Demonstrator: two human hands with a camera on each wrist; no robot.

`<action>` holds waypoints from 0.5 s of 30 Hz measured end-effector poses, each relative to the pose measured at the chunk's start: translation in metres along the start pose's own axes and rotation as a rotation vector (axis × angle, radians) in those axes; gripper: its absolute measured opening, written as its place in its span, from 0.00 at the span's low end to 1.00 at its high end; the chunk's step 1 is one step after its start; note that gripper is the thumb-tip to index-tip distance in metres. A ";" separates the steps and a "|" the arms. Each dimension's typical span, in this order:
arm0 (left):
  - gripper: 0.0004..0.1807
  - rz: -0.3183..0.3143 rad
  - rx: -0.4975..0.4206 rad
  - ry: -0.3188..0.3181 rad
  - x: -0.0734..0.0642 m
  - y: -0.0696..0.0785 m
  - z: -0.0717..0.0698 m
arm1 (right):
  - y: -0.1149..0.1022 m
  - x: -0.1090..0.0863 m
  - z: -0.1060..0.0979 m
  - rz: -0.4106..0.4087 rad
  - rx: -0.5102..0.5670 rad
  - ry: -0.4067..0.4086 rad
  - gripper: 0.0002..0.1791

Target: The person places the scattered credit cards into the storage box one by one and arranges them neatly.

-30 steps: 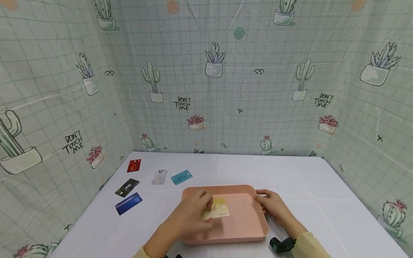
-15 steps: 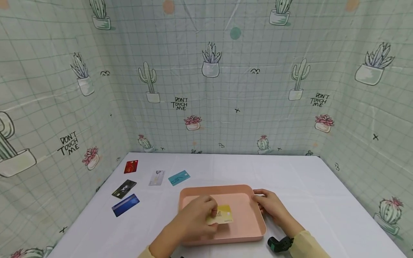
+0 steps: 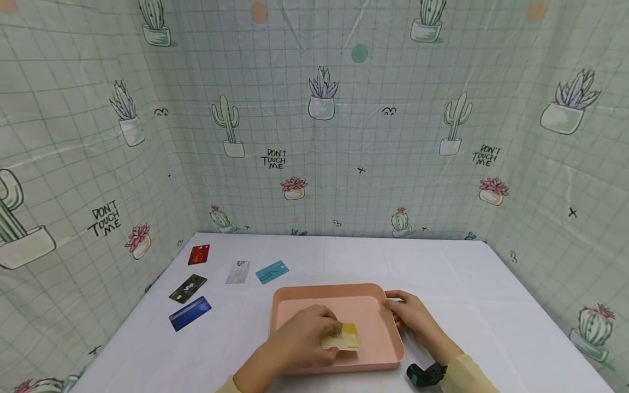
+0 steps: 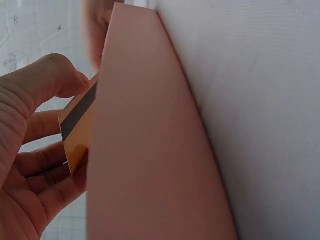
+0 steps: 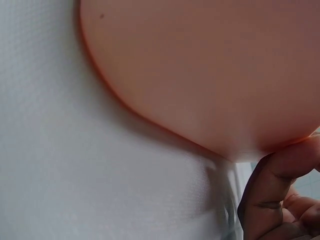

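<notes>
A yellow card (image 3: pixel 350 337) is pinched between the thumb and fingers of my left hand (image 3: pixel 307 335), low inside a pink rectangular tray (image 3: pixel 378 333). In the left wrist view the card's back (image 4: pixel 82 117) shows a dark stripe, and the tray's outer wall (image 4: pixel 145 130) hides the card's lower part. My right hand (image 3: pixel 415 316) holds the tray's right side near the far corner. In the right wrist view, bent fingers (image 5: pixel 270 195) touch the tray's outer wall (image 5: pixel 210 75).
Left of the tray on the white table (image 3: pixel 457 273) lie a blue card (image 3: pixel 190 313), a black card (image 3: pixel 188 288), a red card (image 3: pixel 199 254), a pale grey card (image 3: pixel 238 272) and a teal card (image 3: pixel 272 272). Cactus-print cloth (image 3: pixel 363 136) surrounds the table.
My left hand has carried the yellow card a little rightward, nearer to me and lower into the tray. The right hand has stayed at the tray's side.
</notes>
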State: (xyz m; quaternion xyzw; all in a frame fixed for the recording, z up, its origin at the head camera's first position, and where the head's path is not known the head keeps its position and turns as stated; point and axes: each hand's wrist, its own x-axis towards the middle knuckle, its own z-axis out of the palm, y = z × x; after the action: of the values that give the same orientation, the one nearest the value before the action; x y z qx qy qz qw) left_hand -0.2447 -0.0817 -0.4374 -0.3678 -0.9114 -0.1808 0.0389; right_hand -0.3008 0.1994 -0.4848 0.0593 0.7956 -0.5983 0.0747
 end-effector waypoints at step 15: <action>0.12 0.129 0.045 0.055 0.007 0.002 0.015 | -0.001 -0.003 0.000 -0.003 -0.007 0.023 0.27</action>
State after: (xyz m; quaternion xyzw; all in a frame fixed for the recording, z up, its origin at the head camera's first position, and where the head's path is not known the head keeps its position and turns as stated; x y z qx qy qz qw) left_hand -0.2472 -0.0705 -0.4493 -0.4196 -0.8882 -0.1674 0.0835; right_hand -0.2983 0.1993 -0.4828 0.0648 0.7986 -0.5948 0.0648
